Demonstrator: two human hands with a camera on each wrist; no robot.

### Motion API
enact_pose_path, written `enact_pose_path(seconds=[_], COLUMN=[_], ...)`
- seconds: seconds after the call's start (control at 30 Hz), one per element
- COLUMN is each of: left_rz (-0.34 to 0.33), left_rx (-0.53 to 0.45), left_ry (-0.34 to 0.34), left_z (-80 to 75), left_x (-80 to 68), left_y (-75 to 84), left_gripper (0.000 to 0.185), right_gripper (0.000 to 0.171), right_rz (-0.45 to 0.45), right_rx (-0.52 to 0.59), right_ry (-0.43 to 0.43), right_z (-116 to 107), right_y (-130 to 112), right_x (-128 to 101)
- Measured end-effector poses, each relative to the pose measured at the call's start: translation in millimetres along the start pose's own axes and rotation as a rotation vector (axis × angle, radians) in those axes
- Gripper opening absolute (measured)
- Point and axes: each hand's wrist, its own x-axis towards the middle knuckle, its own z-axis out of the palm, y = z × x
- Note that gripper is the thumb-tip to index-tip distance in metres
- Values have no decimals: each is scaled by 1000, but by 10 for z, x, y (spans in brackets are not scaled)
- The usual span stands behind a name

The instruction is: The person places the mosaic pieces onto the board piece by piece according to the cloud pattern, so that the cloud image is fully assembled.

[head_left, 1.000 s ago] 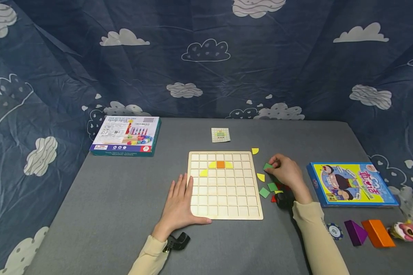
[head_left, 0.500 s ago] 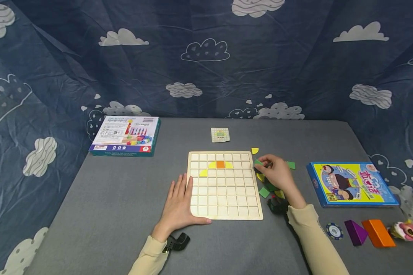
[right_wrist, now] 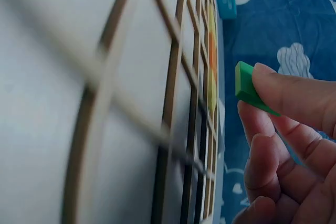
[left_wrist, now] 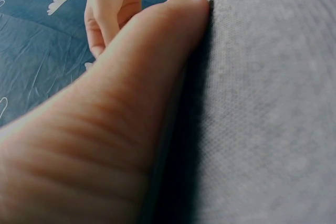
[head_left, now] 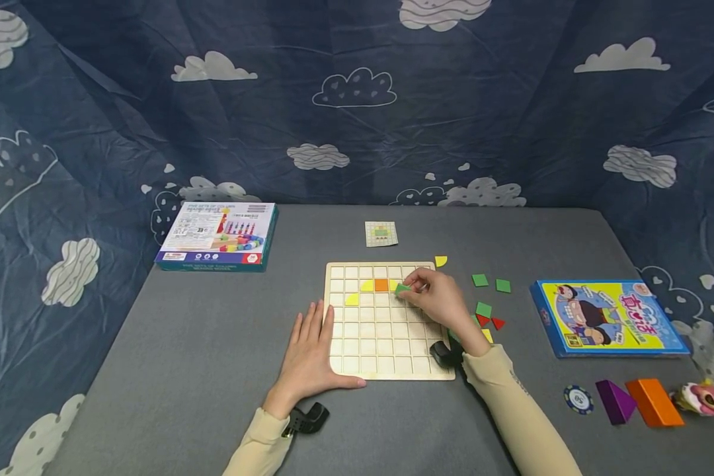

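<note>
One green tile (head_left: 401,290) is pinched between thumb and fingers of the right hand (head_left: 437,297), above the far right part of the gridded board (head_left: 385,347). The left hand (head_left: 309,354) rests, spread, around its near left corner. On the board, yellow pieces (head_left: 352,300) flank an orange square (head_left: 381,285).

The right hand (head_left: 439,297) partly hides the gridded board (head_left: 384,329).
</note>
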Motion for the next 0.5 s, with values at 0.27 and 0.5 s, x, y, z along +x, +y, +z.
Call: enact_pose_path(seconds=[0.27,0.5], left_rz=[-18,-20], left_rx=[1,5], left_ry=[-29,-25], left_z=[2,-8], left_x=[12,13], left_y=[2,-2], left_gripper=[139,139], right_gripper=[11,9], right_rz=[-14,-4], right_rx=[-26,-39], right_ry=[-44,-99], right_z=[170,249], right_y=[-159,-285], right_x=[76,115])
